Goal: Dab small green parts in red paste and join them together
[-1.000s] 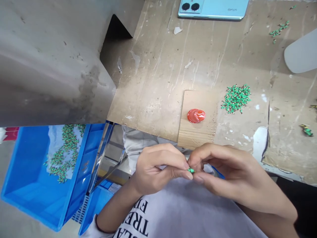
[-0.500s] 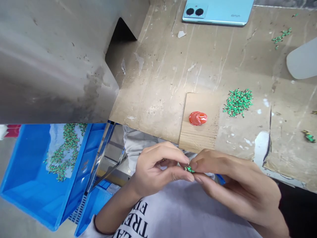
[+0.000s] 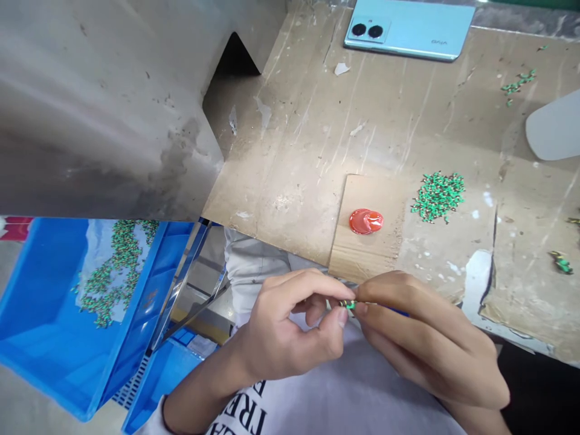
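Just past the table's front edge, my two hands meet fingertip to fingertip over a small green piece (image 3: 348,304) with gold and dark bits. My left hand (image 3: 294,323) is closed in a pinch around its left side, thumb below and index finger above. The fingertips of my right hand (image 3: 428,332) pinch its right end. A bit of something blue (image 3: 400,312) shows by my right fingers; what it is I cannot make out. On a cardboard piece (image 3: 362,263) lies a shiny red oval thing (image 3: 365,222). A pile of small green pieces (image 3: 438,197) is right of it.
A light-blue phone (image 3: 408,30) lies at the back. A white rounded object (image 3: 555,127) and a few green pieces (image 3: 562,262) are at the right. Left stands a large metal housing (image 3: 99,109), above a blue bin (image 3: 45,314) with many green pieces on a plastic sheet.
The fingers of both hands have shifted around the green piece; my left thumb has bent back from my right fingertips. The camera view has tilted slightly.
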A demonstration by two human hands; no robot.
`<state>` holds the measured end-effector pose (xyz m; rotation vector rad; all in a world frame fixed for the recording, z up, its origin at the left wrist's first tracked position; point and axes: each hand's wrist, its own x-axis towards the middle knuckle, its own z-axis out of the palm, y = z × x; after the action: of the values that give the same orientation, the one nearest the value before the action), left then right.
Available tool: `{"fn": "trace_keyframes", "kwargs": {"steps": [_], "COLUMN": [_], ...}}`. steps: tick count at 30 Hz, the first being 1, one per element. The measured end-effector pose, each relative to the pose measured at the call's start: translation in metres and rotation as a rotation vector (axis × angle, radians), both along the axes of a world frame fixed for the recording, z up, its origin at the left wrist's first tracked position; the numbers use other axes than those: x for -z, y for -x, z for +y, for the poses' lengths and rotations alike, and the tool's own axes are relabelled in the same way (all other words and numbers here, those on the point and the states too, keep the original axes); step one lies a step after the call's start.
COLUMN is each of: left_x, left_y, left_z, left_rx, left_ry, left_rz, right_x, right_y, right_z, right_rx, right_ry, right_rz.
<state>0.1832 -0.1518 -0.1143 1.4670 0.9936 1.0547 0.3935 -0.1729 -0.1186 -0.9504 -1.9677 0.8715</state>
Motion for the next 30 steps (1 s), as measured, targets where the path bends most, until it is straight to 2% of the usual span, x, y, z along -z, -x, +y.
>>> {"fn": "trace_keyframes", "kwargs": {"steps": [10,15,20,25,30], "left_x": [0.002,-0.002,-0.003,-0.002,0.007], "left_y": [-0.001,-0.004,-0.003,-0.005,-0.010], "left_z": [-0.003,0.000,0.000,0.006,0.007], "left_rx": [0.003,-0.037,-0.025,-0.067,-0.061], "left_ry": [0.247,0.364,0.456,0.452,0.470], "left_rz": [-0.058,-0.075,-0.096,-0.083,-0.120], "right_x": [-0.009,-0.004,0.004,0.006,0.011], "right_y": [0.011,0.009,0.007,0.009,0.013], "right_z": [0.003,0.001,0.001,0.001,0.003], "right_rx": [0.112,0.035,0.048,0.038,0.078], "right_ry": [0.137,-0.050,-0.091,-0.157,-0.223], "right_rz": [0.007,-0.072,-0.095,-0.133,-0.139]}}
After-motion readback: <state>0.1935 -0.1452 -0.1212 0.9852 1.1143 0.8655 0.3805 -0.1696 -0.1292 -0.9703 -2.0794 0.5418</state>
